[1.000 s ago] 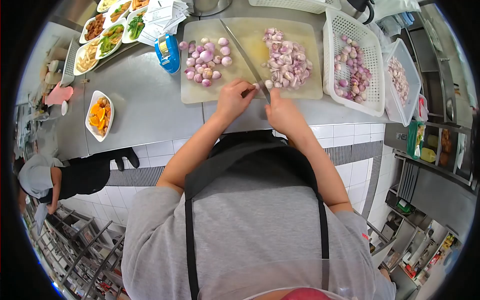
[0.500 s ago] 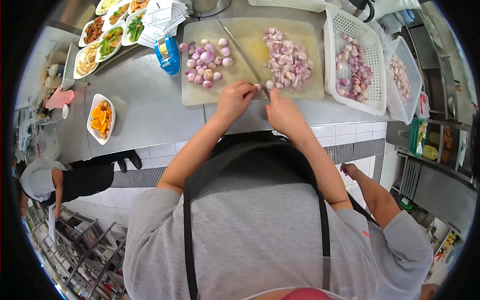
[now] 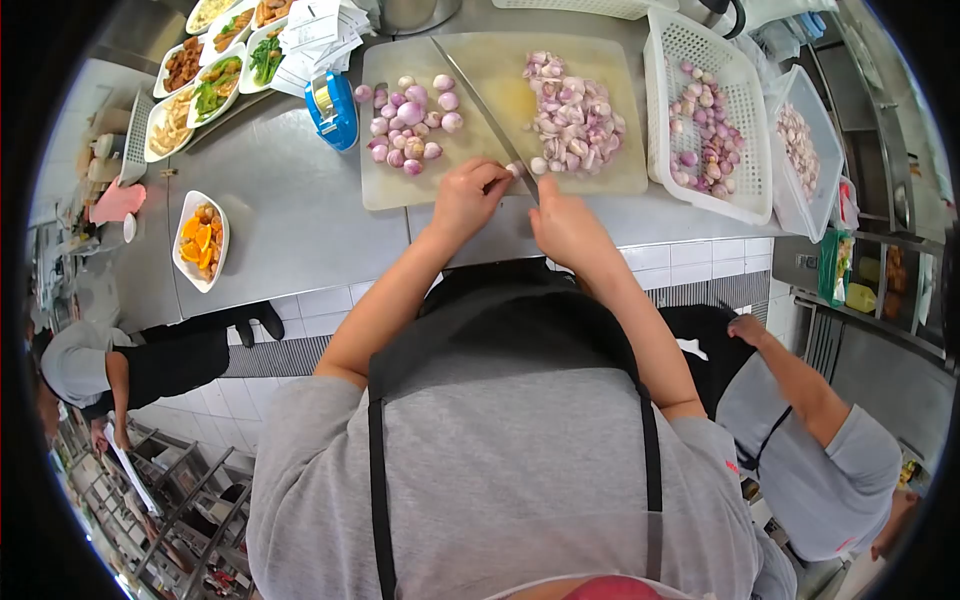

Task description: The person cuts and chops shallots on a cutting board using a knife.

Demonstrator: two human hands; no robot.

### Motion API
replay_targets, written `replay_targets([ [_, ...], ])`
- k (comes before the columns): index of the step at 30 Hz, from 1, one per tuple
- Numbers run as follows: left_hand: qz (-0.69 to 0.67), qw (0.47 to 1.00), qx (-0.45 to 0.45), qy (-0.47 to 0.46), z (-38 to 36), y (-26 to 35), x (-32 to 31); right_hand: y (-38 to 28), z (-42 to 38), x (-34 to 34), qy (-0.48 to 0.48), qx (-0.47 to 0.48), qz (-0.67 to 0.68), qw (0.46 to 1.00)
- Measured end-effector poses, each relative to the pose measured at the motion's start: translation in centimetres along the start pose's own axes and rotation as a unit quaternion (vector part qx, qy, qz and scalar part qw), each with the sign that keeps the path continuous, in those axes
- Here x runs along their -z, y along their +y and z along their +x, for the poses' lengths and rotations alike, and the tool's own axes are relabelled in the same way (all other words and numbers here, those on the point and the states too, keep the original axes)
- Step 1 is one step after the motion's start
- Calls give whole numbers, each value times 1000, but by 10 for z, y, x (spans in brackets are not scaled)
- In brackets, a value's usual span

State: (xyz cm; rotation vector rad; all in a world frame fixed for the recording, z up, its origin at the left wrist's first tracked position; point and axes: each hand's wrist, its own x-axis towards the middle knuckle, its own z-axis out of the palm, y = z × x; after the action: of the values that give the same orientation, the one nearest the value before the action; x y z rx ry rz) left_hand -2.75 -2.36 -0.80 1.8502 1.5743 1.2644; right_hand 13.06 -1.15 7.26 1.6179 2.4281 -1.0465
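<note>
A knife (image 3: pixel 484 98) lies diagonally across the cutting board (image 3: pixel 480 60), its near end in my right hand (image 3: pixel 568 226). My left hand (image 3: pixel 468 198) pinches a small shallot (image 3: pixel 514 170) against the board beside the blade, near the front edge. Whole peeled shallots (image 3: pixel 412 115) are gathered at the board's left. On the right side is a pile of cut shallots (image 3: pixel 580 125). One small pale shallot (image 3: pixel 539 165) rests just right of the blade.
A white basket (image 3: pixel 660 110) of shallots and a clear tub (image 3: pixel 832 165) stand at right. Left are a blue tape dispenser (image 3: pixel 333 112), papers (image 3: pixel 312 45), a bowl of orange pieces (image 3: pixel 202 242) and several food dishes. Co-workers stand behind, at both sides.
The co-worker at right has moved, showing more of the body and dark apron. The co-worker at left has shifted the arms and a white sheet. My hands have hardly moved.
</note>
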Motion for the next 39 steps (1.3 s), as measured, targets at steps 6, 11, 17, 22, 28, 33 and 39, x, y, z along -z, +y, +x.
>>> replay_targets([
  [6, -4, 1000, -12, 10, 4, 0, 1, 3, 5, 1, 24, 28, 7, 999],
  [11, -14, 1000, -12, 5, -1, -2, -1, 9, 9, -17, 37, 19, 6, 999],
  [17, -14, 1000, -12, 7, 4, -1, -2, 9, 11, -18, 27, 29, -3, 999],
  [22, -20, 1000, 3, -2, 0, -3, 0, -2, 2, -1, 24, 22, 8, 999],
  [28, -13, 1000, -8, -7, 1, -2, 1, 13, 9, -27, 41, 37, -3, 998],
  [33, 9, 999, -18, -40, 5, 3, 3, 27, 13, 9, -73, -75, 221, 970],
  [39, 81, 978, -135, -136, 27, 0, 19, 44, 10, 10, -110, -74, 294, 947],
])
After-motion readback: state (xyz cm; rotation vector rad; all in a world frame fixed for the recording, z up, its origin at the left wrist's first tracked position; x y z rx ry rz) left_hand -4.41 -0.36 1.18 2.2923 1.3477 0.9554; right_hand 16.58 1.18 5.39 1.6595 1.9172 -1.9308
